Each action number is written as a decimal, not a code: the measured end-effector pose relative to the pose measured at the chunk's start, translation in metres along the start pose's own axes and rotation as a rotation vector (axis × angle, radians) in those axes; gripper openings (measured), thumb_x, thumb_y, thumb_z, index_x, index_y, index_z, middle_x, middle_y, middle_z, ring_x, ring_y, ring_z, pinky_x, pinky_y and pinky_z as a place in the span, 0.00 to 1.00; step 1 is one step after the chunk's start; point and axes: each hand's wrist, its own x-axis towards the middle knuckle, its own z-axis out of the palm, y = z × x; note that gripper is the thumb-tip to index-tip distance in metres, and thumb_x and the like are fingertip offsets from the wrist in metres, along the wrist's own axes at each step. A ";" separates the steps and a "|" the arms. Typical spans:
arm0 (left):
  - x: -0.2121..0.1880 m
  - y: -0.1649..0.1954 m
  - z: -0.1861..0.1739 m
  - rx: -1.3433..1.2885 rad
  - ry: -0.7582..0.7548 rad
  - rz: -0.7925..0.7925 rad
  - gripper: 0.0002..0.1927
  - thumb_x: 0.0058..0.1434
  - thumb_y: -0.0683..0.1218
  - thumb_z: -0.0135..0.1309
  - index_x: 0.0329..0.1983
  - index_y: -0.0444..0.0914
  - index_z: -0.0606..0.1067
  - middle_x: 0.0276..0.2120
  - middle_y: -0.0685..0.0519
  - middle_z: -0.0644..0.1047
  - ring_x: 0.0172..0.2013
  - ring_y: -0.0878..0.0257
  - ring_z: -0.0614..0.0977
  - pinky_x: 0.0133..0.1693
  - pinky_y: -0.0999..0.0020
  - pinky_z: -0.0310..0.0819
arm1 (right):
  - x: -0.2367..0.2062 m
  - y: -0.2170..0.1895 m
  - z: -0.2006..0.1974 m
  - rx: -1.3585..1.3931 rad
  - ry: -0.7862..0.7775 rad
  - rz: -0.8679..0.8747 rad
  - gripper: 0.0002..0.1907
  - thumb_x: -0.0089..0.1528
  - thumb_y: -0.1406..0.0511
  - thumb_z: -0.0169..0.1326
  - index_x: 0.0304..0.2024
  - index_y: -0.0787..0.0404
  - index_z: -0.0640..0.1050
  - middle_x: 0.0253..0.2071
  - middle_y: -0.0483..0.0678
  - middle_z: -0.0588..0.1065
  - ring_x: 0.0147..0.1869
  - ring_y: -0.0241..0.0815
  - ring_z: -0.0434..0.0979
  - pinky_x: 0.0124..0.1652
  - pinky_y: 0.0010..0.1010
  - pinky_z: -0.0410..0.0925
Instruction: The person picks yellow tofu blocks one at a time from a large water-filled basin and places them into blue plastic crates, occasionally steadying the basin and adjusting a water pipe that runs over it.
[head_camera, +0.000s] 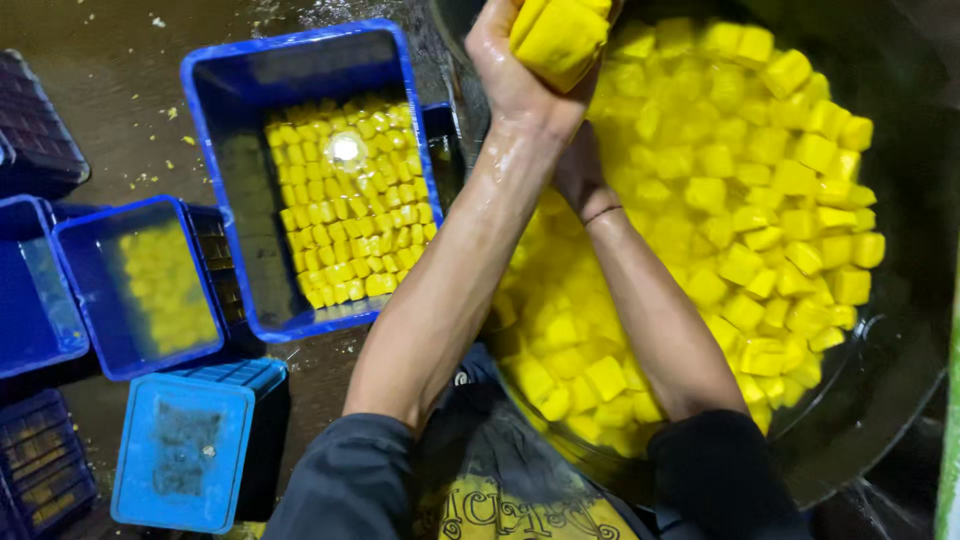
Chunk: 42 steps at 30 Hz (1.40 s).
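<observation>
A big dark round vat (885, 395) on the right is full of yellow cubes (750, 200) floating in liquid. My left hand (512, 75) is raised over the vat's top left edge and grips a stack of wet yellow blocks (560, 35). My left forearm crosses over my right arm. My right hand (580, 172) reaches down among the cubes; its fingers are hidden behind the left forearm, and only the wrist with a thin band shows.
Left of the vat stands a blue crate (215, 120) with rows of small yellow cubes (350, 200) under water. Further left are other blue crates (95, 240), one upturned (185, 465), and dark crates (35, 135). The floor (100, 60) is wet.
</observation>
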 end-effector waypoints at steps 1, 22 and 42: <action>-0.001 0.017 0.005 0.029 0.022 -0.018 0.15 0.71 0.49 0.49 0.46 0.31 0.75 0.40 0.42 0.80 0.39 0.46 0.83 0.46 0.51 0.80 | 0.002 -0.003 0.002 0.032 -0.010 0.003 0.22 0.64 0.66 0.51 0.59 0.66 0.76 0.42 0.54 0.78 0.38 0.43 0.78 0.39 0.33 0.70; -0.150 0.260 -0.134 -0.229 0.320 -0.330 0.33 0.78 0.65 0.39 0.70 0.34 0.67 0.61 0.45 0.74 0.62 0.52 0.77 0.66 0.56 0.70 | -0.018 -0.266 0.089 0.076 -0.524 -0.164 0.50 0.45 0.53 0.73 0.64 0.69 0.72 0.69 0.69 0.55 0.74 0.64 0.49 0.68 0.50 0.48; -0.205 0.426 -0.297 2.575 0.553 -0.545 0.37 0.59 0.47 0.51 0.72 0.33 0.59 0.74 0.36 0.55 0.74 0.38 0.53 0.74 0.47 0.45 | 0.025 -0.261 0.489 -0.282 -0.623 0.268 0.45 0.51 0.38 0.60 0.62 0.55 0.73 0.65 0.67 0.65 0.72 0.67 0.59 0.65 0.59 0.47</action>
